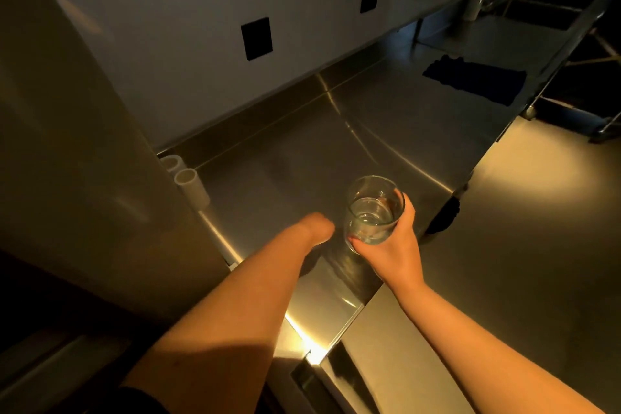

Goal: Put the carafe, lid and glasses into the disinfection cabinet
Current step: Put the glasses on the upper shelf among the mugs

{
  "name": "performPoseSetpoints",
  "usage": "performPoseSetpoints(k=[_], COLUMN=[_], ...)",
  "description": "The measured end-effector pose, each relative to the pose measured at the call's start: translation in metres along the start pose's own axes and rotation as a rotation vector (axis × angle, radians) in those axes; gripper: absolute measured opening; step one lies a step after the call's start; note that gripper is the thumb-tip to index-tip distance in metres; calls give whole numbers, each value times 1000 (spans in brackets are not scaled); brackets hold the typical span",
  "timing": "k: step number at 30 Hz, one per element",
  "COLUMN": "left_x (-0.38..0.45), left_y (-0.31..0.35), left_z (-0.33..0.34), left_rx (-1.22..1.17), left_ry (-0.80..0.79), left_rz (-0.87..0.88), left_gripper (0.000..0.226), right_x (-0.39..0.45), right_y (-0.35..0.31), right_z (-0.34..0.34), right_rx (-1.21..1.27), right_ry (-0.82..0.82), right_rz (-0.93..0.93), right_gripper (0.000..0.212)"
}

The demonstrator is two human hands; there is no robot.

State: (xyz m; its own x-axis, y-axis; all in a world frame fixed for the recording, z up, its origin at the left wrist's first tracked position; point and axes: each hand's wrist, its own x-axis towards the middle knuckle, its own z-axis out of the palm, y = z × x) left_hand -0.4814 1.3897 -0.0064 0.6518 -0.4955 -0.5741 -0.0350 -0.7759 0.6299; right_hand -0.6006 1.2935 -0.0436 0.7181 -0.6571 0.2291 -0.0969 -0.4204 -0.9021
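A clear drinking glass [373,198] is upright just above the steel counter [302,161], near its front edge. My right hand [395,254] grips it from the right side and below, with the thumb across its lower wall. My left hand [317,228] reaches out beside the glass, to its left, over the counter. Its wrist is bent down, so the fingers are hidden from me. A tall steel cabinet [84,178] fills the left side, its side wall towards me. No carafe or lid is in view.
Two white tubes [186,180] stand against the cabinet at the counter's left end. A dark cloth [477,77] lies far back on the counter. Black outlets [257,39] sit in the wall behind. Open floor [537,212] lies to the right.
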Motion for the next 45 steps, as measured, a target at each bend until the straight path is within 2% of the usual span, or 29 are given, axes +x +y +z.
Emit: performPoseSetpoints(k=[3, 5, 7, 9, 13, 19, 25, 32, 39, 45], left_x=[-14, -19, -29, -38, -57, -83, -116, -151, -195, -250], left_y=[9, 13, 18, 22, 27, 23, 17, 6, -6, -23], left_z=[-8, -8, -6, -2, -1, -3, -6, -2, 15, 29], left_rx=[-691, -1040, -1286, -1434, -1483, -1521, -1466, -1517, -1640, -1716], left_ry=[-105, -196, -266, -306, -422, -683, -787, -725, -617, -493], left_rz=[-184, -212, -213, -210, -117, 57, 214, 312, 325, 448], left_gripper=[39, 43, 47, 51, 57, 53, 48, 41, 47, 44], right_x=[7, 9, 9, 8, -2, -23, -39, -59, -87, -108], right_y=[-22, -40, -58, -75, -108, -137, -151, -172, -193, -217], right_z=[-16, -25, -33, -40, -44, -43, -47, -60, -83, -94], right_rx=[15, 16, 12, 17, 38, 55, 43, 36, 53, 127], right_ry=[16, 29, 26, 22, 19, 17, -11, -96, -280, -491], right_rz=[-42, -85, -131, -168, -216, -240, -259, -337, -411, -530], right_gripper=[106, 106, 107, 108, 104, 99, 103, 106, 108, 85])
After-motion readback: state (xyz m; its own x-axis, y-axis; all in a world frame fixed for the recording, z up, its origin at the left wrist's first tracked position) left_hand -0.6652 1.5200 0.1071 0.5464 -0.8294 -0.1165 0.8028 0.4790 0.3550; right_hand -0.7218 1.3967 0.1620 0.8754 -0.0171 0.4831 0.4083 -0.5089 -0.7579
